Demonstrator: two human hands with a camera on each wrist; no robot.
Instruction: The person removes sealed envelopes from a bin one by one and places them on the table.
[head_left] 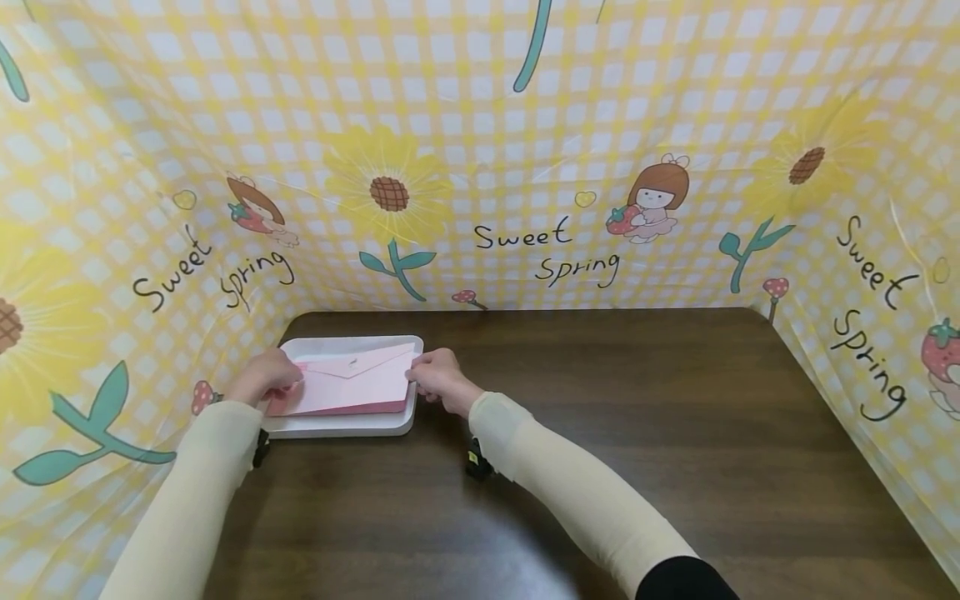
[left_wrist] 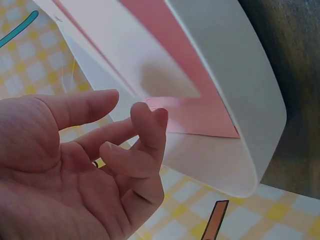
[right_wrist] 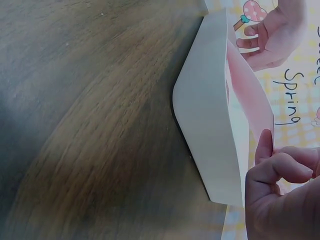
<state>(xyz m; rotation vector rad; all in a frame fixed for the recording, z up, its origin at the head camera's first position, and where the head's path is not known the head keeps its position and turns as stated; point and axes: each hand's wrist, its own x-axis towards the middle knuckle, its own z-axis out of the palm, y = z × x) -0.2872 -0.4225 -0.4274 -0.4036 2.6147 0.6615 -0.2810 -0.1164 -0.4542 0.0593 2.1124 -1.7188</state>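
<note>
Envelope (head_left: 352,387), pale pink with a deeper pink along its near edge, is found between the two hands, above and partly within a white tray (head_left: 337,428). Its right end is clamped between the fingers of the right hand (head_left: 447,379) and is held above the tray's rim, so that the envelope is tilted. At its other end, the fingers of the left hand (head_left: 264,377) are loosely bent, with the thumb (left_wrist: 85,107) kept apart from them; whether the paper is touched by those fingertips cannot be told. On the upper face, to the left of the right hand, a pointed flap (head_left: 347,371) is shown, with a mark (head_left: 353,362) on it (too small to be made out). Just beyond the left hand's fingertips, a pink layer (left_wrist: 200,120) is seen inside the tray; whether it is part of the same envelope cannot be told. The tray is set on a brown counter (head_left: 637,400), which is spread out to the right of the right hand as well. Cream sleeves (head_left: 577,483) are worn behind both hands, and a black device (head_left: 477,460) is carried under the right wrist. Beyond the hands, and to either side of them, a yellow-and-white checked cloth (head_left: 495,125) is hung, printed with sunflowers (head_left: 388,193) and the words "Sweet Spring" (head_left: 577,267).
</note>
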